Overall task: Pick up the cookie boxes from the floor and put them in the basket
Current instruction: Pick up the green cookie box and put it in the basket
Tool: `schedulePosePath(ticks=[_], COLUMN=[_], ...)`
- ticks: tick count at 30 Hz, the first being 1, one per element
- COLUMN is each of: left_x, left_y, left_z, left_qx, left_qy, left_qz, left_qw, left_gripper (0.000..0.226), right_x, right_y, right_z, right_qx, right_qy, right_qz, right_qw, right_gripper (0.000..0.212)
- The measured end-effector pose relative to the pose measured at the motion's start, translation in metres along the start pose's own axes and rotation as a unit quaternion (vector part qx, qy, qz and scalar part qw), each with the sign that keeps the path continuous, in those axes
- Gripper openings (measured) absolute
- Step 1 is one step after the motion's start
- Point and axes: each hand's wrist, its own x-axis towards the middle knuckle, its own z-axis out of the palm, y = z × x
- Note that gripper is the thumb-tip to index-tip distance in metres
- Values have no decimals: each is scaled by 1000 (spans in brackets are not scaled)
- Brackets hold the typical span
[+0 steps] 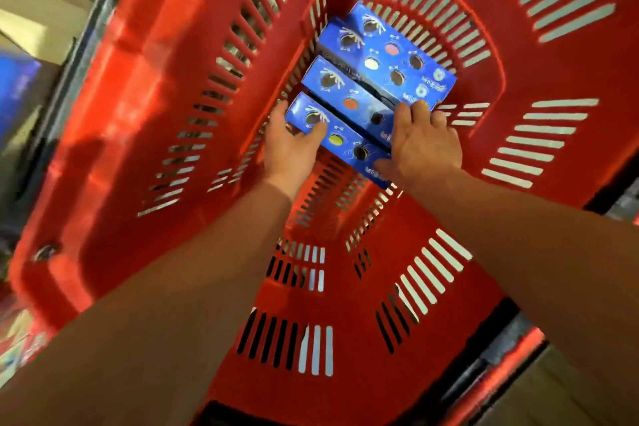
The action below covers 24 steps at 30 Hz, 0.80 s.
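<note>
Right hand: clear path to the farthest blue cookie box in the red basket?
Probably yes. The right hand rests on nearer boxes, open; the farthest blue cookie box lies uncovered on top inside the red plastic basket.

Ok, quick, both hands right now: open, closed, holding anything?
Left hand: grips the near end of the nearest cookie box in the basket.
Right hand: fingers fairly straight, resting on the same box's other end.
</note>
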Motion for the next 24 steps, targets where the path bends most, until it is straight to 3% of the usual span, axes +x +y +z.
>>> schedulePosePath(ticks=[5,11,14,17,24], left_x=[-50,-132,-182,-239,-355], left_y=[38,98,133,176,246], left_z=[-31,-83,-113,-146,-179], left_qx=[1,37,61,96,277], left_qy=[-44,-108,-128,-148,-197], left_qz=[27,75,69,78,165], left_qw=[999,991,987,981,926], left_gripper=[40,39,41,41,51], right_x=[-56,-162,-224,-286,-396], right_y=[-3,-5,-4,-3,18], right_z=[-43,-109,-141,-179,-236], right_qx=[44,65,103,166,204], right_qy=[-7,38,49,27,52], right_qz=[-26,-26,-8,24,38], right_qw=[999,997,993,986,977], right_gripper=[81,68,58,63,65])
